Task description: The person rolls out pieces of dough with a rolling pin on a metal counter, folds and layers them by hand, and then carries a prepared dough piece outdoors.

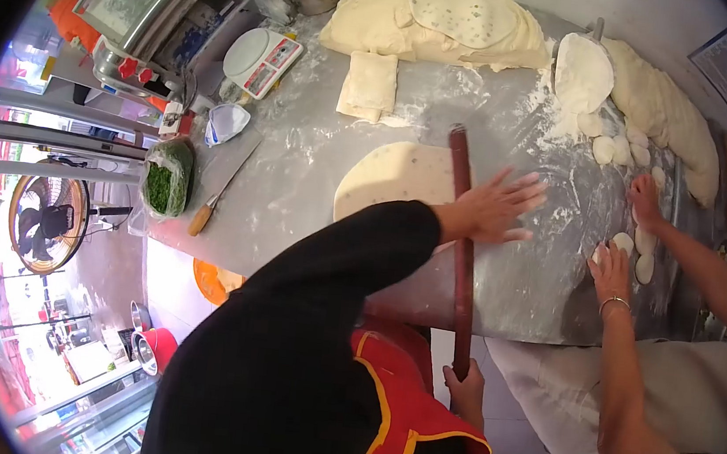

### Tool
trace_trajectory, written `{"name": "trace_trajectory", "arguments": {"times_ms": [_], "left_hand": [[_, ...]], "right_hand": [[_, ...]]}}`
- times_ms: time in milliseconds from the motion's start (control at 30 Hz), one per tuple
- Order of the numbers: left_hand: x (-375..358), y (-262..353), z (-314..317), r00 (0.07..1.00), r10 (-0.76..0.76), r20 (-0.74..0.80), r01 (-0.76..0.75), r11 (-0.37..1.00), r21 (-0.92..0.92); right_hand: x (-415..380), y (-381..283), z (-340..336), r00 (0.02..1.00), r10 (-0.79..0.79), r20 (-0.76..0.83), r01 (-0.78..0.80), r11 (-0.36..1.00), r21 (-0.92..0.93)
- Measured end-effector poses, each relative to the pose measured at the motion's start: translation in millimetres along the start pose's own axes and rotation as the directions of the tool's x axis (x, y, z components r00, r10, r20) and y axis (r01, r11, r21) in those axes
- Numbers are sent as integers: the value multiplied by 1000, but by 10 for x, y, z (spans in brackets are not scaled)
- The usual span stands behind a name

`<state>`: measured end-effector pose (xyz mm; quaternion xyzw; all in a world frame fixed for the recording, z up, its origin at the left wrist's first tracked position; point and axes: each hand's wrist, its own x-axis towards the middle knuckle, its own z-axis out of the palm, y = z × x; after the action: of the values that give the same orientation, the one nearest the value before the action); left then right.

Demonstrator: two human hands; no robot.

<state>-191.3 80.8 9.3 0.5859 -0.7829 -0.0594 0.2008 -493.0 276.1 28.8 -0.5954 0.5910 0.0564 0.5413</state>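
A long dark red rolling pin [460, 290] stretches from the table toward my body, its far end over the right part of a flat, speckled dough round [387, 172]. My left hand [498, 207] lies flat across the pin with fingers stretched and spread to the right. Near the table's front edge, my right hand [468, 390] is wrapped round the pin's near end. My black left sleeve covers the lower part of the dough round. A folded square of dough [370, 84] rests beyond it.
A big dough mound [377, 16] lies at the back, beside a flour-filled scoop [583, 73]. A scale [261, 61], a knife [226, 186] and chopped greens [167, 178] are on the left. At right, a co-worker's hands [614, 273] handle small dough pieces [646, 243].
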Motion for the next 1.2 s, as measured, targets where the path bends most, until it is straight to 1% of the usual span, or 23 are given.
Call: {"name": "trace_trajectory", "arguments": {"times_ms": [33, 67, 133, 200, 267, 333, 400, 433, 500, 567, 600, 633, 667, 700, 733, 767, 800, 867, 900, 967, 1067, 1133, 1200], "left_hand": [[90, 12, 54, 996, 28, -83, -31, 999, -29], [93, -1, 45, 997, -5, -73, -2, 996, -91], [-297, -25, -117, 993, -118, 15, 116, 991, 67], [-981, -205, -247, 984, -149, 95, 144, 988, 63], [-958, -217, -221, 982, -149, 113, 140, 987, 78], [-656, -92, -170, 974, -170, 148, 163, 985, 57], [-62, 71, 63, 993, -122, 4, 122, 992, -32], [112, 61, 127, 996, -73, -48, 72, 997, -36], [301, 69, 131, 989, 9, -148, -16, 999, -48], [-105, -122, -300, 1000, 14, 25, -9, 981, -192], [-490, -312, -522, 995, 49, 81, -34, 984, -175], [-912, -531, -771, 995, 98, 38, -93, 991, -100], [-1344, -650, -1030, 998, 18, -65, -28, 988, -149], [-1811, -786, -1064, 983, -181, 1, 181, 981, 66], [-2151, -680, -1372, 956, -287, 60, 279, 953, 118], [-2467, -507, -1478, 912, -410, -7, 406, 903, 140], [-2723, -289, -1519, 848, -524, -75, 529, 834, 156], [-3081, 145, -1200, 679, -699, -225, 734, 653, 186], [-3181, 329, -958, 608, -723, -328, 790, 592, 159], [-3088, 606, -728, 356, -878, -319, 925, 380, -14], [-2997, 274, -762, 347, -900, -266, 935, 309, 174], [-2851, -393, -1007, 369, -887, -279, 909, 280, 310], [-2727, -1146, -1249, 444, -804, -396, 892, 353, 282]], "right_hand": [[-36, -60, -37, 1000, -13, 9, 14, 1000, -18], [-61, -117, -72, 999, -31, 14, 31, 999, -37], [-9, -67, -82, 996, -76, 51, 79, 996, -41], [-38, -105, -45, 989, -104, 100, 111, 992, -65], [16, -183, 10, 985, -110, 129, 123, 988, -96], [71, -181, -24, 995, -103, 3, 103, 993, -54], [180, -148, -103, 983, -94, -157, 79, 992, -101], [267, -43, -128, 935, -202, -291, 160, 974, -162], [262, -236, -245, 853, -205, -480, 1, 920, -391], [309, -316, -377, 791, -394, -468, 122, 851, -511], [344, -388, -426, 750, -485, -450, 180, 804, -566], [415, -510, -472, 688, -624, -369, 284, 701, -654], [515, -661, -522, 613, -743, -268, 376, 573, -728], [676, -825, -562, 647, -748, -145, 442, 523, -729], [829, -1074, -575, 655, -754, -51, 489, 474, -732], [981, -1322, -587, 656, -753, 43, 539, 428, -726], [1065, -1599, -572, 645, -756, 108, 569, 382, -728], [1453, -1800, -588, 520, -844, 132, 622, 268, -736], [1595, -1845, -556, 454, -880, 137, 638, 214, -740], [1805, -1912, -382, 380, -915, 137, 652, 160, -741], [2202, -2240, -204, 363, -925, 114, 633, 155, -758], [2549, -2713, 1, 354, -931, 91, 599, 151, -786], [2920, -3432, 184, 307, -951, 39, 566, 150, -811]]}}
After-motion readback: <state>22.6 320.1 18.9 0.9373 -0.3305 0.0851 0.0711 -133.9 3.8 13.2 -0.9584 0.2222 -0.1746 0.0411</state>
